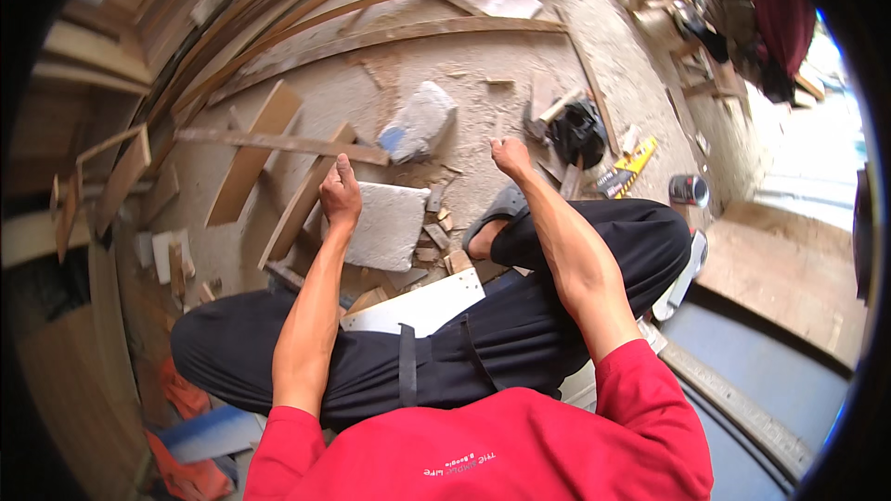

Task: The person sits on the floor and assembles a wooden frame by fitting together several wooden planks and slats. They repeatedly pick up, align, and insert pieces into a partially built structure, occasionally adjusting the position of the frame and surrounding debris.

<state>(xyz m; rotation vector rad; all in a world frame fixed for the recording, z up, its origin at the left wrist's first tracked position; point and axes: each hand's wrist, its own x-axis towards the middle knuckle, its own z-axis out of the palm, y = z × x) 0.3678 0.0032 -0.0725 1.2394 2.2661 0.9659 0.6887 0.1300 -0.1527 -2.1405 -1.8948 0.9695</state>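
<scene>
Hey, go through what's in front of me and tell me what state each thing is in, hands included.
Left hand: thumb up, fingers seem curled; grip unclear.
Right hand: curled shut; contents hidden.
Square pale slab: broad face up.
Blue-patched block: lying on the floor.
Black bag: crumpled.
Grey shoe: worn.
White board: partly hidden by legs.
Wood offcuts: scattered.
</scene>
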